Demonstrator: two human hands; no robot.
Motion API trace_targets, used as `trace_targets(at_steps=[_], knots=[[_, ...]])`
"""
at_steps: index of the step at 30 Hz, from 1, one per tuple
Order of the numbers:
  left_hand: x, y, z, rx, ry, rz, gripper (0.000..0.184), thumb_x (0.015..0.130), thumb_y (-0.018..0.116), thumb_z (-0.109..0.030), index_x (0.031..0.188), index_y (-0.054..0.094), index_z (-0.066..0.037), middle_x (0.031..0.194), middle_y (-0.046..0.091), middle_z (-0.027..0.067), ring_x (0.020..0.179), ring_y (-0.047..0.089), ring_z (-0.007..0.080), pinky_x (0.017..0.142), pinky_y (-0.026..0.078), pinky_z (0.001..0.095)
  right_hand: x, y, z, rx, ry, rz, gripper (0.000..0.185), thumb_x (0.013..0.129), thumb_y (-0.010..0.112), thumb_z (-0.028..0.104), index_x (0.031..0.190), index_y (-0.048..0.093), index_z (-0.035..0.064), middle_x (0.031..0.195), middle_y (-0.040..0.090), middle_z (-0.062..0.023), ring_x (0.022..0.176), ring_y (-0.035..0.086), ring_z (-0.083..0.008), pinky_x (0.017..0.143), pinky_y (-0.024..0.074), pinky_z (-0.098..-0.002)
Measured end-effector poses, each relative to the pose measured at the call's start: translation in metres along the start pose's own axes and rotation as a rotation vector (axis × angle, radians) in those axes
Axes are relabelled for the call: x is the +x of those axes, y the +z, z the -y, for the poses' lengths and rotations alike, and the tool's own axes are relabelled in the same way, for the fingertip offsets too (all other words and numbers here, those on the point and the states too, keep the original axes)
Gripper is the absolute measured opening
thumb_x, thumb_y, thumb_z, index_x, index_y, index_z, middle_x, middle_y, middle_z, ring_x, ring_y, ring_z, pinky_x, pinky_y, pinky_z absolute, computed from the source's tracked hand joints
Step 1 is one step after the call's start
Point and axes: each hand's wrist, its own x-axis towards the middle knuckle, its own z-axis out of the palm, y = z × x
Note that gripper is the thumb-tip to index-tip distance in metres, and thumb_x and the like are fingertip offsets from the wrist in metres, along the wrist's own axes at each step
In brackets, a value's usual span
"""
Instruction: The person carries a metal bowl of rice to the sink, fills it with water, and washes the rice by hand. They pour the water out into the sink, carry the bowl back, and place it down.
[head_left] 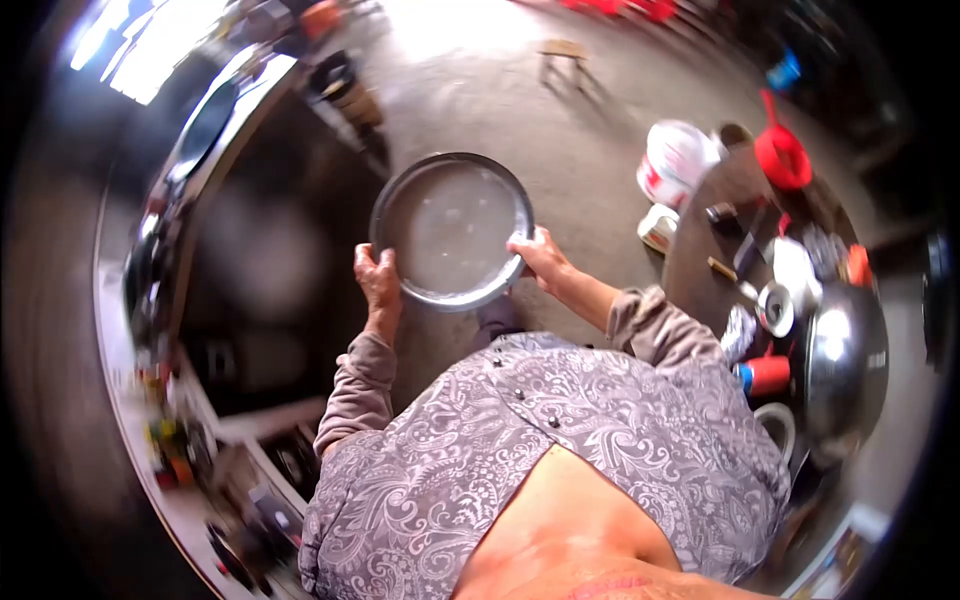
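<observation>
Out in front of my body is a round metal basin (462, 300), held level over the floor. It contains a cloudy, greyish liquid (450, 230) with a few pale spots on its surface. My left hand (379, 285) is closed on the near left part of the rim, thumb up. On the right side, my right hand (543, 258) grips the rim with its thumb over the edge. The fingers beneath the basin are hidden.
At left runs a long counter (120, 375) with a dark front and several blurred items. A round table (690, 250) at right bears a red dipper (782, 157), a large metal pot (845, 365) and tools. White buckets (678, 158) and a small stool (564, 50) stand beyond.
</observation>
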Motion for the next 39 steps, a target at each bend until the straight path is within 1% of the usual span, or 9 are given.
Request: trace_targets(at_steps=[6, 12, 14, 19, 23, 30, 31, 35, 39], knots=[[0.143, 0.154, -0.028, 0.095, 0.342, 0.29, 0.009, 0.073, 0.051, -0.006, 0.078, 0.045, 0.0, 0.068, 0.049, 0.004, 0.06, 0.044, 0.0126, 0.059, 0.04, 0.026, 0.089, -0.052, 0.065, 0.215, -0.131, -0.397, 0.018, 0.072, 0.059, 0.008, 0.087, 0.052, 0.0002, 0.075, 0.055, -0.0064, 0.068, 0.053, -0.0155, 0.061, 0.046, -0.0299], [0.228, 0.32, -0.065, -0.147, 0.216, 0.633, 0.009, 0.072, 0.051, -0.007, 0.075, 0.043, -0.002, 0.062, 0.045, 0.0024, 0.057, 0.039, 0.0104, 0.053, 0.037, 0.026, 0.169, -0.129, 0.111, 0.305, -0.233, -0.642, 0.02, 0.068, 0.06, 0.01, 0.085, 0.052, 0.0007, 0.074, 0.055, -0.0054, 0.066, 0.053, -0.0142, 0.06, 0.045, -0.0282], [0.238, 0.37, -0.087, -0.109, 0.319, 0.693, 0.009, 0.073, 0.052, -0.006, 0.075, 0.043, -0.004, 0.06, 0.041, -0.0001, 0.055, 0.037, 0.0091, 0.05, 0.034, 0.0255, 0.158, -0.141, 0.17, 0.294, -0.037, -0.744, 0.028, 0.065, 0.062, 0.013, 0.087, 0.051, 0.0006, 0.075, 0.054, -0.0062, 0.068, 0.052, -0.0145, 0.061, 0.0435, -0.0282], [0.263, 0.52, -0.11, -0.178, 0.309, 0.851, 0.01, 0.074, 0.054, -0.003, 0.076, 0.044, -0.005, 0.061, 0.041, -0.0011, 0.055, 0.037, 0.008, 0.049, 0.033, 0.0246, 0.225, -0.248, 0.179, 0.418, -0.19, -0.783, 0.05, 0.059, 0.064, 0.017, 0.1, 0.041, -0.0003, 0.092, 0.05, -0.0147, 0.081, 0.051, -0.022, 0.064, 0.0458, -0.035], [0.275, 0.636, -0.13, -0.111, 0.287, 0.953, 0.013, 0.074, 0.057, -0.006, 0.077, 0.044, -0.005, 0.062, 0.042, -0.0011, 0.056, 0.037, 0.0092, 0.05, 0.034, 0.0256, 0.252, -0.321, 0.217, 0.423, -0.196, -0.956, 0.041, 0.061, 0.063, 0.022, 0.092, 0.045, 0.0014, 0.076, 0.053, -0.0109, 0.079, 0.051, -0.0211, 0.068, 0.0427, -0.0366], [0.263, 0.82, -0.2, -0.165, 0.227, 1.152, 0.015, 0.073, 0.06, -0.011, 0.076, 0.047, -0.004, 0.064, 0.044, -0.0002, 0.058, 0.038, 0.0091, 0.051, 0.035, 0.026, 0.294, -0.455, 0.266, 0.586, -0.267, -1.036, 0.042, 0.07, 0.062, 0.017, 0.104, 0.038, 0.0092, 0.084, 0.054, -0.0046, 0.081, 0.052, -0.0165, 0.068, 0.045, -0.0346], [0.264, 0.85, -0.209, -0.174, 0.246, 1.194, 0.015, 0.072, 0.06, -0.012, 0.076, 0.047, -0.004, 0.064, 0.044, -0.0003, 0.058, 0.038, 0.0089, 0.051, 0.035, 0.0259, 0.286, -0.451, 0.306, 0.571, -0.372, -1.186, 0.027, 0.069, 0.059, 0.012, 0.094, 0.053, 0.0024, 0.079, 0.057, -0.0056, 0.073, 0.052, -0.0152, 0.068, 0.0426, -0.0305], [0.254, 0.971, -0.236, -0.117, 0.43, 1.261, 0.016, 0.072, 0.06, -0.012, 0.075, 0.047, -0.005, 0.061, 0.044, 0.0004, 0.055, 0.038, 0.0084, 0.048, 0.035, 0.0261, 0.323, -0.528, 0.316, 0.722, -0.427, -1.127, 0.03, 0.071, 0.057, 0.011, 0.1, 0.051, 0.0019, 0.082, 0.057, -0.0083, 0.064, 0.058, -0.02, 0.048, 0.051, -0.0326], [0.248, 1.082, -0.257, -0.119, 0.453, 1.44, 0.016, 0.073, 0.059, -0.012, 0.076, 0.046, -0.004, 0.06, 0.046, 0.0024, 0.056, 0.041, 0.0092, 0.05, 0.038, 0.0268, 0.365, -0.587, 0.343, 0.89, -0.475, -1.241, 0.032, 0.071, 0.056, 0.014, 0.102, 0.052, 0.0043, 0.086, 0.057, -0.007, 0.075, 0.059, -0.0203, 0.057, 0.0523, -0.0367]])
